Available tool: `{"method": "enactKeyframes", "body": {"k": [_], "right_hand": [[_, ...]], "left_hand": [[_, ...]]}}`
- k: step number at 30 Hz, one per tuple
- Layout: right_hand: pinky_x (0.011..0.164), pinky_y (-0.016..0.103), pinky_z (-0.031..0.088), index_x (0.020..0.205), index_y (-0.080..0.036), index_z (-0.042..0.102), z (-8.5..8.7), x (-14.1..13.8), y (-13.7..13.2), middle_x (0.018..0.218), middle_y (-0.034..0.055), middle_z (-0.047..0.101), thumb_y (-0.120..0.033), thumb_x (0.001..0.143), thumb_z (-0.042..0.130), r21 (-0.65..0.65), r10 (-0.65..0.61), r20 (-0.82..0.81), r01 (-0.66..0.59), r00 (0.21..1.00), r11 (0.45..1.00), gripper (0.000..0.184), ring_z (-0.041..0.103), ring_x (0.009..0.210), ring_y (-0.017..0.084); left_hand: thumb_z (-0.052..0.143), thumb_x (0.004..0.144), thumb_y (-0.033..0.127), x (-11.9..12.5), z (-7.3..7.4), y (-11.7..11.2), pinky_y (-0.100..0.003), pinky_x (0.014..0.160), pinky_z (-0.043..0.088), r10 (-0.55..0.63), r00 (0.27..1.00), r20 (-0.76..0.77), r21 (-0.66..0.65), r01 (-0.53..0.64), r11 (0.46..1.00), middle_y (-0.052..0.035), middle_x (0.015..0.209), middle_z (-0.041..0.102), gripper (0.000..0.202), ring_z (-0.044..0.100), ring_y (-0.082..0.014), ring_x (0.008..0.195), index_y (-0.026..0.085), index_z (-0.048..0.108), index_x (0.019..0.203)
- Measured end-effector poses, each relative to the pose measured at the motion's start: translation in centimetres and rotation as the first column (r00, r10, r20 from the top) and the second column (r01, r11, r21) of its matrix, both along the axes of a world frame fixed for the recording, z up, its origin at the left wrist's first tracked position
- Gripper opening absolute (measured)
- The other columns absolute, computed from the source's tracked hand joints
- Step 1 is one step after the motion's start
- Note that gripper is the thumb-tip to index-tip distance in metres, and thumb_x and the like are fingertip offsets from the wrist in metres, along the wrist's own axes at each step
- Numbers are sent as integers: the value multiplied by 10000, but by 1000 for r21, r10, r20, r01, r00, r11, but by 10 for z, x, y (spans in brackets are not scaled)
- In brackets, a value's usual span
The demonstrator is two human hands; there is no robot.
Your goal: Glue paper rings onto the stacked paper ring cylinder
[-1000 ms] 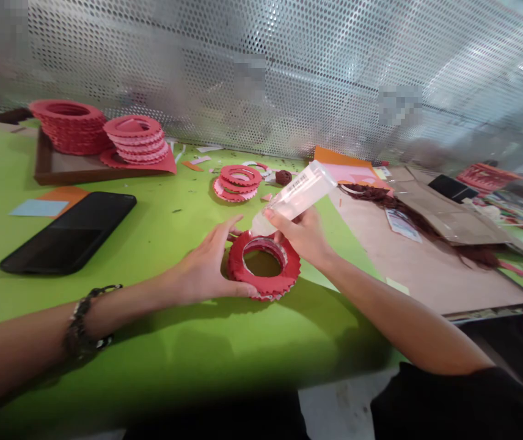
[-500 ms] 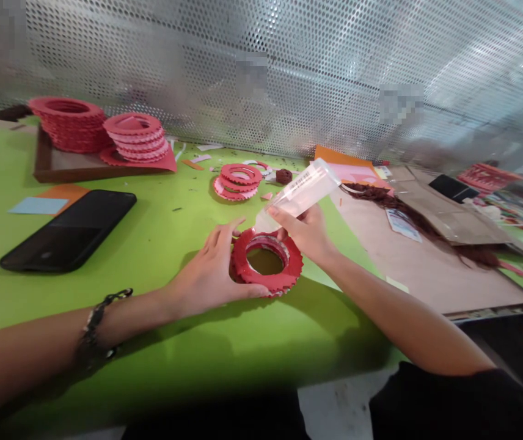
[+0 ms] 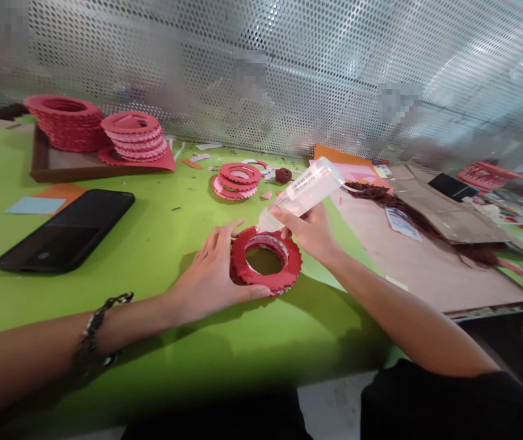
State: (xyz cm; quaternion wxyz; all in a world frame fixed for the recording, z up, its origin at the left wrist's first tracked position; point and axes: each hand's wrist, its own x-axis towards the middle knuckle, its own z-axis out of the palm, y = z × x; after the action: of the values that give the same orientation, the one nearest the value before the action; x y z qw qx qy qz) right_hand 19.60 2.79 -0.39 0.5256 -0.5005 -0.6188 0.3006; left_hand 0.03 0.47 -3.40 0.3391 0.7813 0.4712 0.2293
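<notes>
My left hand grips the left side of a red paper ring stack with a zigzag outer edge, thumb along its near rim. Layers of paper show inside its round hole. In my right hand is a translucent squeeze bottle with a barcode label, closed around its lower part. The bottle is tilted, its nozzle end down at the far rim of the ring stack. Whether the tip touches the paper, I cannot tell. Behind the stack lie several loose red and pink paper rings.
A black phone lies at the left by blue and orange paper. Behind it, a brown tray holds tall stacks of red rings. Paper scraps and a perforated metal screen stand at the back; brown cardboard lies right.
The bottle and my right hand have shifted very slightly to the right along the ring's far rim. My left hand keeps its hold on the stack.
</notes>
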Motion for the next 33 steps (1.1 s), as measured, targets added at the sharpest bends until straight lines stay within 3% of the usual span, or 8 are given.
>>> {"method": "enactKeyframes", "body": {"k": [15, 23, 28, 31, 33], "right_hand": [[342, 197, 417, 690, -166, 637, 2, 6, -4, 545, -13, 620, -439, 665, 768, 47, -41, 6, 41, 999, 998, 304, 521, 379, 79], [354, 204, 441, 765, -155, 683, 2, 12, -5, 748, 33, 711, -449, 642, 785, 57, -46, -22, 47, 999, 997, 334, 513, 403, 57], [362, 214, 452, 756, -156, 674, 3, 11, -6, 815, 54, 718, -474, 648, 784, 43, -43, -26, 44, 999, 998, 353, 514, 420, 56], [360, 214, 447, 743, -162, 663, 6, 10, -6, 804, 51, 709, -521, 638, 782, 34, -45, -38, 47, 998, 998, 392, 495, 423, 51], [358, 210, 440, 730, -167, 651, 7, 8, -6, 762, 38, 692, -550, 628, 785, 35, -38, -49, 40, 998, 999, 419, 483, 423, 49]], "left_hand": [[714, 582, 698, 2, -4, -4, -609, 1088, 393, 68, 997, 45, -25, -67, 997, -157, 1394, 408, 1115, 432, -419, 1332, 227, 234, 1471], [703, 561, 732, 4, -4, -5, -593, 1116, 362, 72, 996, 48, -30, -71, 997, -165, 1427, 398, 1149, 403, -419, 1352, 216, 230, 1473], [714, 567, 704, -10, 2, 5, -648, 1071, 376, -2, 999, 44, -61, 4, 998, -194, 1390, 431, 1159, 496, -409, 1247, 210, 202, 1482], [735, 583, 626, -23, 7, 18, -607, 988, 457, -113, 991, 75, 25, 111, 993, -175, 1395, 450, 1123, 601, -344, 1079, 257, 190, 1494], [735, 600, 577, -29, 10, 25, -574, 1008, 461, -185, 980, 73, 57, 181, 982, -198, 1461, 417, 1125, 598, -344, 1123, 218, 185, 1513]]}}
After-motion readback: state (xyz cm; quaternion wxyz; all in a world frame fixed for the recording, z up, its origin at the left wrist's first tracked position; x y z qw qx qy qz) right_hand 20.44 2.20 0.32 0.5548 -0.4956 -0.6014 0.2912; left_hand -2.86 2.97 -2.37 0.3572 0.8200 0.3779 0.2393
